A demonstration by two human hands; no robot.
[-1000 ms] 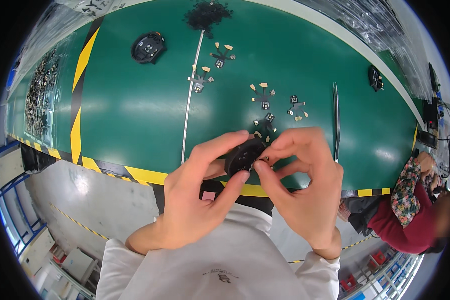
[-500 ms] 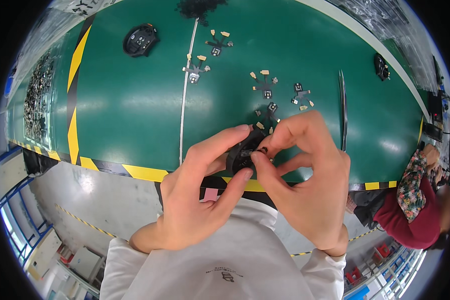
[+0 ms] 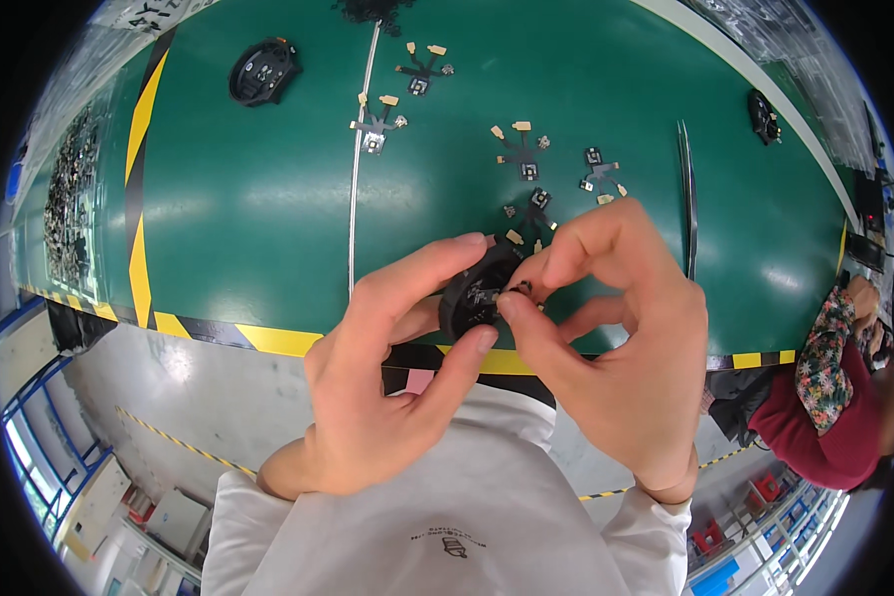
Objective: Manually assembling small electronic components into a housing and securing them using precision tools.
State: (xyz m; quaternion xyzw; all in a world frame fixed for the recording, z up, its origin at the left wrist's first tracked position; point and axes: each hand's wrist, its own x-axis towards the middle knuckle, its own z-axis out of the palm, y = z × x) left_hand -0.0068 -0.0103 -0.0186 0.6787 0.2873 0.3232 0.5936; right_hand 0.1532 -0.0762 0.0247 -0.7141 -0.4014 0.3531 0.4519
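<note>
I see the left hand, half-curled, gripping a round black shell near the table edge; the right hand pinches a part (tiny, dark) there. A clear tray holds jumbled bits.

The table is green, crossed at left by tape in yellow and black blocks. At centre the housing is black; above it, a flexible circuit is grey-black with tan tabs. Lower centre, a white shirt; far right, a seemingly floral sleeve against maroon cloth.
</note>
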